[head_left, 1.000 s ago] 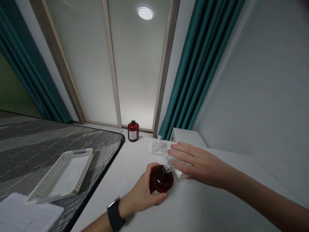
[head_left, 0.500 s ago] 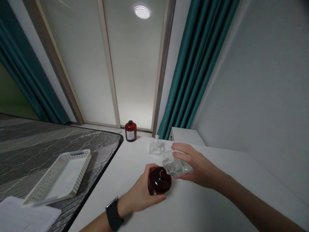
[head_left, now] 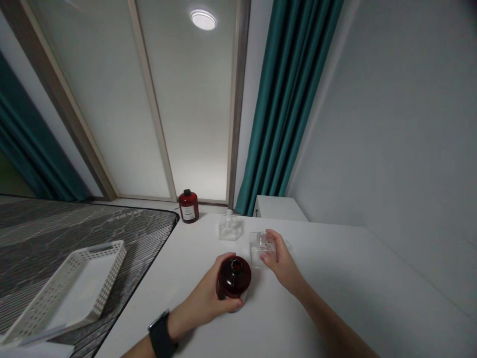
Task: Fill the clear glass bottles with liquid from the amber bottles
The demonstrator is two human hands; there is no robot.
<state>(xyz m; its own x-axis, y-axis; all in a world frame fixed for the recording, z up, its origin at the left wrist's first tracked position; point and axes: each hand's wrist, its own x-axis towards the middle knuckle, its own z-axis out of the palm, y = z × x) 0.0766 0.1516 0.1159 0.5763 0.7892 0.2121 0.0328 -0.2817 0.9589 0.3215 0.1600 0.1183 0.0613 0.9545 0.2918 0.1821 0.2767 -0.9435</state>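
Note:
My left hand (head_left: 210,291) is wrapped round a dark red-brown bottle (head_left: 234,278), which stands upright with its uncapped mouth facing up. Just to its right, my right hand (head_left: 281,263) grips a clear square glass bottle (head_left: 258,251) by its side. That glass bottle is upright and seems to hold some clear liquid. Whether its base touches the table I cannot tell. Behind the hands, a second clear square bottle (head_left: 230,227) with a clear stopper on top stands on the white table (head_left: 194,263).
Another red-brown bottle (head_left: 188,206) with a black cap and white label stands at the table's far left corner. On the grey patterned surface to the left lies a white perforated basket (head_left: 70,288). A white cabinet (head_left: 281,208) is behind the table, beside a teal curtain (head_left: 290,99).
The clear bottle in my right hand was tilted with its neck at the brown bottle's mouth; now it is upright and lower, apart from it. The whole view has shifted slightly.

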